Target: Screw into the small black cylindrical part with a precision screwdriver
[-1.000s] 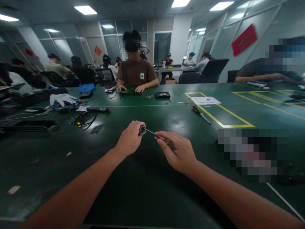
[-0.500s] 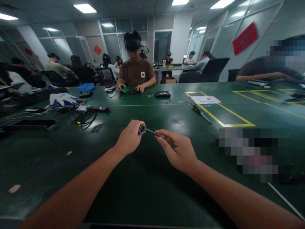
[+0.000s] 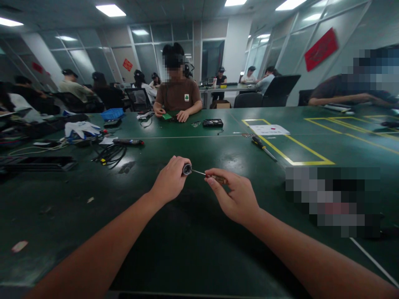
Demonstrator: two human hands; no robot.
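Observation:
Above the middle of the green table, my left hand (image 3: pixel 170 181) is closed around a dark cylindrical piece (image 3: pixel 186 169) with a round, hollow-looking end that faces me. Most of that piece is hidden inside the fingers. My right hand (image 3: pixel 237 194) pinches a screwdriver (image 3: pixel 218 179) by its brownish, see-through handle. The thin metal shaft points left, and its tip meets or lies very near the rim of the cylindrical piece; I cannot tell whether it goes in.
On the green table (image 3: pixel 174 257), a yellow-black screwdriver (image 3: pixel 263 148) lies right of my hands. Coiled black cable (image 3: pixel 112 154), a dark rod-shaped tool (image 3: pixel 128 142) and white gloves (image 3: pixel 81 129) lie left. Opposite, a person (image 3: pixel 177 95) handles a green board (image 3: pixel 168 116) beside a black box-shaped part (image 3: pixel 213 123).
Both hands have shifted very slightly right, with the cylindrical piece and screwdriver still held. The round end has turned a little. Across the table, the person's hands and green board have moved slightly.

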